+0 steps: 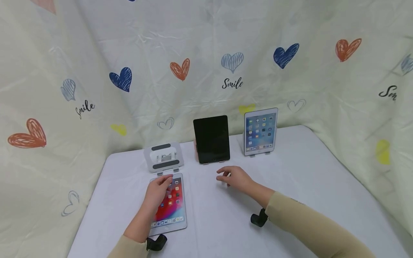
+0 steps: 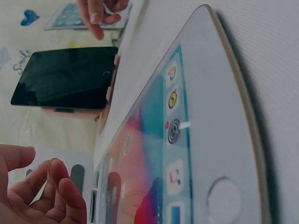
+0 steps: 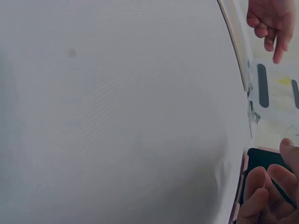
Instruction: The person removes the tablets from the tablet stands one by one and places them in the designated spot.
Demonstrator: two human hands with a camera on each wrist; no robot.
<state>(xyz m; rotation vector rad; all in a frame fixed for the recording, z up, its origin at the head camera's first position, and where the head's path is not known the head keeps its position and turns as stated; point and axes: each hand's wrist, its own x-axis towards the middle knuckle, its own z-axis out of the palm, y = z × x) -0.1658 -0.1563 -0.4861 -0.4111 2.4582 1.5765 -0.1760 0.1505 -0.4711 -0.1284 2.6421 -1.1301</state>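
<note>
A white tablet (image 1: 178, 211) with its home screen lit lies flat on the table at the left. Over its upper part hovers my left hand (image 1: 157, 191), fingers loosely bent with nothing between them. The left wrist view shows a gap between that thumb and the fingertips. Just beyond the tablet's far edge is a white and grey tablet stand (image 1: 165, 165) with dark pads, holding no tablet. My right hand (image 1: 237, 178) is raised over the table, loosely curled and holding nothing. Nearest to it stands a black tablet (image 1: 211, 139) with a dark screen.
The black tablet leans on a pink stand (image 2: 74, 114). Farther right, another white tablet (image 1: 261, 132) stands propped with its screen lit. A white cloth covers the table (image 1: 306, 186). Behind hangs a pale curtain (image 1: 200, 28) printed with hearts.
</note>
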